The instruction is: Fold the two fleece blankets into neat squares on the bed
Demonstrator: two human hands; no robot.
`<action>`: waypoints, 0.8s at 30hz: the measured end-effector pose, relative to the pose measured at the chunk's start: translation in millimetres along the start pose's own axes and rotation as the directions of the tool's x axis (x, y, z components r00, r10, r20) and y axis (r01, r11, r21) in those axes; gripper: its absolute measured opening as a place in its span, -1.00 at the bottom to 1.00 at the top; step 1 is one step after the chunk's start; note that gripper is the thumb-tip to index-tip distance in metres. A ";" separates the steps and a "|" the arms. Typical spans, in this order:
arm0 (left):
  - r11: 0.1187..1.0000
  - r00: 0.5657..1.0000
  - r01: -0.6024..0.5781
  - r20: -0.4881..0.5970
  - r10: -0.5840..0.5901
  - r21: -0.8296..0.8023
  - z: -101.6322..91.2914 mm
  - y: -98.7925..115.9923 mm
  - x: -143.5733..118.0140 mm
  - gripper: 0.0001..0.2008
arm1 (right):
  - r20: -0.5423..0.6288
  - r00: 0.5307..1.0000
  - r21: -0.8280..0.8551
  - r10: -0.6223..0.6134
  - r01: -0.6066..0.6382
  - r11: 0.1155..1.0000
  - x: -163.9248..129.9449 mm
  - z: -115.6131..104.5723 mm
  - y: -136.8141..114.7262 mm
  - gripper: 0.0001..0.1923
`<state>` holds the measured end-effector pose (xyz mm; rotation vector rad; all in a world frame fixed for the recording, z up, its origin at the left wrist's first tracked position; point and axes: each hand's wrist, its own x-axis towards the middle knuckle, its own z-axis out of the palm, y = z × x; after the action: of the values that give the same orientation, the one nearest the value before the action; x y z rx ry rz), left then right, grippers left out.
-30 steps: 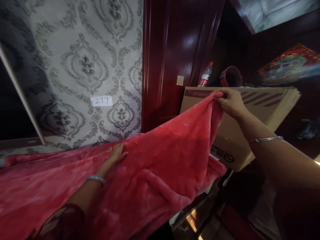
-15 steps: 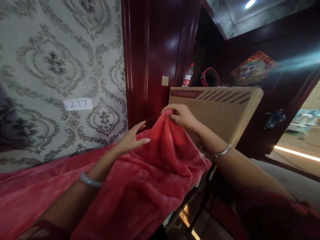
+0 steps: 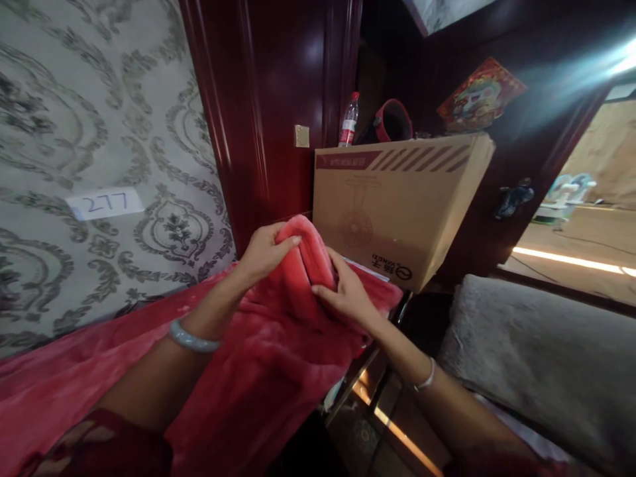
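before a brown cardboard box (image 3: 397, 205), soft red plush blanket (image 3: 278, 331) bunched up, left hand (image 3: 263, 255) fingers curled over its top fold, right hand (image 3: 348, 295) fingers pressed closed on its side; blanket trailing left below patterned grey wallpaper (image 3: 99, 132)

Both forearms are bare, a pale jade-like bangle (image 3: 193, 338) circling the left wrist, a thin silver bangle (image 3: 426, 379) the right, and a dark red patterned sleeve (image 3: 99, 447) higher up the left arm.

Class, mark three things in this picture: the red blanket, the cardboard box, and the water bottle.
red blanket (image 3: 258, 358), head view, on the plush folds below the hands.
cardboard box (image 3: 397, 212), head view, on its front face.
water bottle (image 3: 348, 122), head view, on its label.
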<state>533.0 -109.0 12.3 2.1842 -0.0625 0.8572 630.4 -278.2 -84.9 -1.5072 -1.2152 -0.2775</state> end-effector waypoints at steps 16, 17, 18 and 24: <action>0.976 0.974 0.132 -0.159 -0.161 -0.175 -64.0 -10.7 -27.4 -0.60 | -0.059 0.969 -0.055 0.238 -0.242 0.969 -104.9 -16.7 110.0 -0.66; 0.974 0.965 0.156 -0.183 -0.186 -0.167 -70.2 -13.7 -33.9 -0.58 | -0.051 0.971 -0.041 0.233 -0.235 0.971 -107.8 -15.8 108.9 -0.66; 0.970 0.953 0.189 -0.209 -0.219 -0.155 -76.5 -17.5 -41.2 -0.57 | -0.044 0.971 -0.030 0.235 -0.236 0.971 -110.8 -14.8 107.5 -0.66; 0.871 0.852 0.486 -0.185 -0.490 -0.069 -112.3 -50.0 -94.1 -0.57 | -0.014 0.939 0.063 0.344 -0.343 0.937 -127.3 -11.1 101.1 -0.53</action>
<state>412.7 -18.1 -23.0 1.9495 0.5609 0.7608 658.8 -338.9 -233.4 -1.6276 -0.9109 -0.0248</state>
